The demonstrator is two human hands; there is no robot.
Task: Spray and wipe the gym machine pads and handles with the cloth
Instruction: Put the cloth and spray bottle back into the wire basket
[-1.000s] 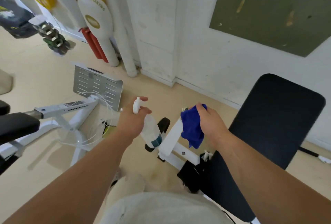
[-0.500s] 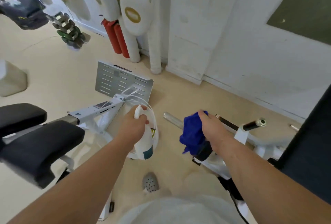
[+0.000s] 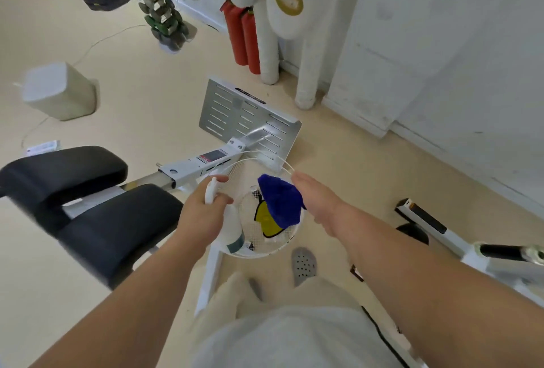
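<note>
Past the black machine pads point(image 3: 117, 220) on our left, our left hand point(image 3: 203, 214) is curled round the white spray bottle point(image 3: 231, 228) at the near-left rim of the mesh basket point(image 3: 256, 255), the blue cloth point(image 3: 279, 203) is over the basket's middle, and our right hand point(image 3: 318, 200) hangs just beside it, fingers straight, holding nothing.

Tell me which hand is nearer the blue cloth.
Right. The right hand is open directly beside the blue cloth, at its right edge; the left hand, holding the spray bottle, is farther off to the cloth's left.
</note>
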